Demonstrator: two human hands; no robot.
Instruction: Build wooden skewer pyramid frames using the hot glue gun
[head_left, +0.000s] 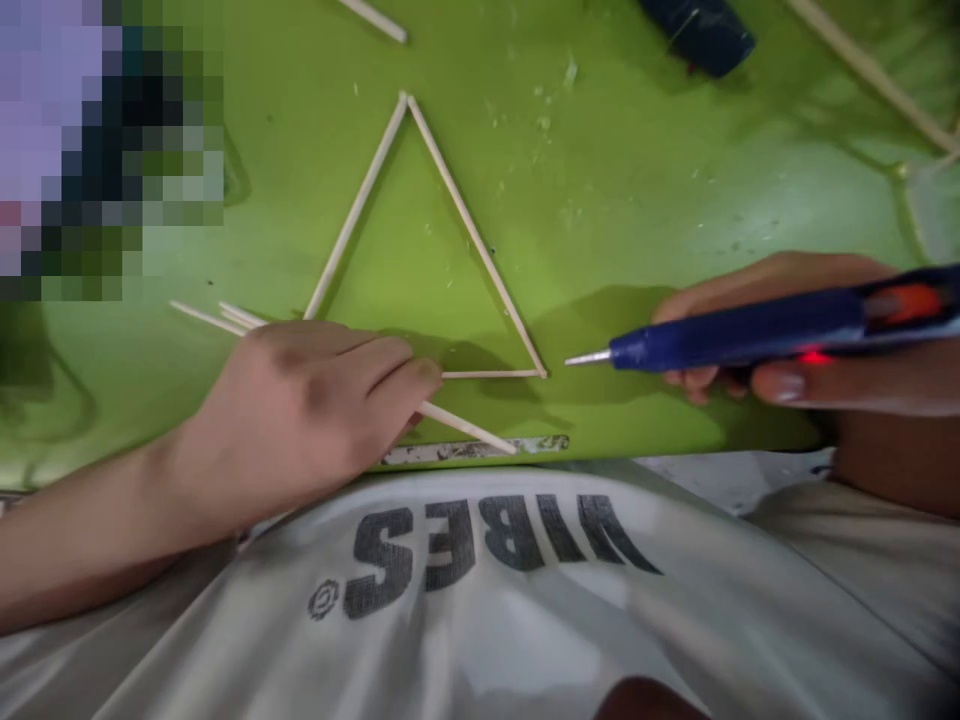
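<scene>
A triangle of thin wooden sticks (465, 225) lies flat on the green table (637, 170). My left hand (315, 400) rests on its lower left corner and grips several loose sticks (469, 430), whose ends poke out on both sides of the fist. My right hand (795, 340) holds a blue glue gun (750, 335) with a red light showing on it. Its metal nozzle points left and stops just short of the triangle's lower right corner.
A single stick (375, 20) lies at the top edge of the table. A dark blue object (701, 30) sits at the top right, with a long stick (870, 75) beyond it. A blurred patch covers the top left. My white printed shirt fills the bottom.
</scene>
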